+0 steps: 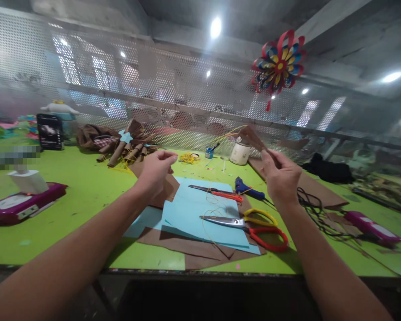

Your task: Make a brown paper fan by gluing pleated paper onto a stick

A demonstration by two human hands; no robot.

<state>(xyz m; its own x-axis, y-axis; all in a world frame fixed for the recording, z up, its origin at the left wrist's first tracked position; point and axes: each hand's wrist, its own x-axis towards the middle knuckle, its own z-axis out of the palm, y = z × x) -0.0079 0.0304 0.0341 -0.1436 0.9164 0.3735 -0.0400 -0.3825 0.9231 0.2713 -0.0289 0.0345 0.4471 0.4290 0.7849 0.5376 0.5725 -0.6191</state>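
My right hand pinches a thin folded piece of brown paper, raised above the table. Yellow string trails leftward from the paper's upper end. My left hand hovers to the left with its fingers closed; anything between the fingertips is too small to make out. Between my hands lie light blue paper sheets over brown paper. On them rest scissors with yellow and red handles and a dark-bladed tool with an orange handle. A blue glue gun sits nearest my right hand.
Rolled brown paper tubes with a blue star are heaped at back left, near a phone. A white pot and blue jar stand behind. Purple power strips and black cables flank the work area.
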